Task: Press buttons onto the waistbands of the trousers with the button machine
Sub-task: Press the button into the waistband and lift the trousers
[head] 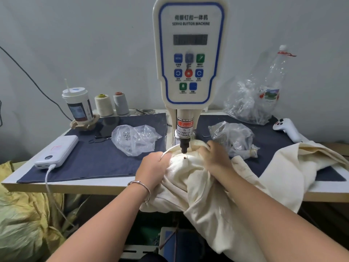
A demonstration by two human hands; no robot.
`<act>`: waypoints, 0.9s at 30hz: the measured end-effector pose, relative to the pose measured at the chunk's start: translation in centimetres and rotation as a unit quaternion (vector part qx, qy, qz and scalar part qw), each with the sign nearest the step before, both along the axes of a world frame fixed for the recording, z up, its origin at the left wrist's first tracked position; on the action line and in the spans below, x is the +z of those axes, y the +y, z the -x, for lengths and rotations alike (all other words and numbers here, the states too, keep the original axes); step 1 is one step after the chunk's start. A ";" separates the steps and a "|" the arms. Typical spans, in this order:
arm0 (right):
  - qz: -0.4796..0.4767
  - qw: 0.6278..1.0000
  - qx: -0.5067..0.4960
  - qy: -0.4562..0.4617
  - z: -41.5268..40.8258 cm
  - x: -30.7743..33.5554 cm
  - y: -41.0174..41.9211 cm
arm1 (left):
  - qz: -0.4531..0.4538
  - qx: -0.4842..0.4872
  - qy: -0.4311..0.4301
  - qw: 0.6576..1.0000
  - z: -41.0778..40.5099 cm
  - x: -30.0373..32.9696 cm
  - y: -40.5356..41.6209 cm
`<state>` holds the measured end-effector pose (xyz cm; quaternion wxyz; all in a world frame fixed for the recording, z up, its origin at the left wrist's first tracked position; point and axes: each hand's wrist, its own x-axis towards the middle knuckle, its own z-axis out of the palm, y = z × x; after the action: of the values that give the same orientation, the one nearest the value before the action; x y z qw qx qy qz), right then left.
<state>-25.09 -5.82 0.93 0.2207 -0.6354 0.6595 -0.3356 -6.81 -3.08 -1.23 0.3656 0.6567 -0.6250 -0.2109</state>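
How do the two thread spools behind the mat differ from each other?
The left spool is wound with cream thread and has a yellow-green core cap; the right spool is wound with grey thread and has a reddish-brown core cap. The left spool stands next to the lidded cup, the right one nearer the button machine. Both stand upright, side by side, at the back of the table, and look about equally full.
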 end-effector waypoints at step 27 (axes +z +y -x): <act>-0.120 0.918 0.376 0.041 3.3 12.2 7.6 | -0.214 -0.294 0.175 0.915 3.8 10.6 7.7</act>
<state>-28.39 1.74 13.11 0.3775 -0.8188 0.4155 -0.1198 -10.63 4.63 9.38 0.2409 0.4584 -0.6557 -0.5494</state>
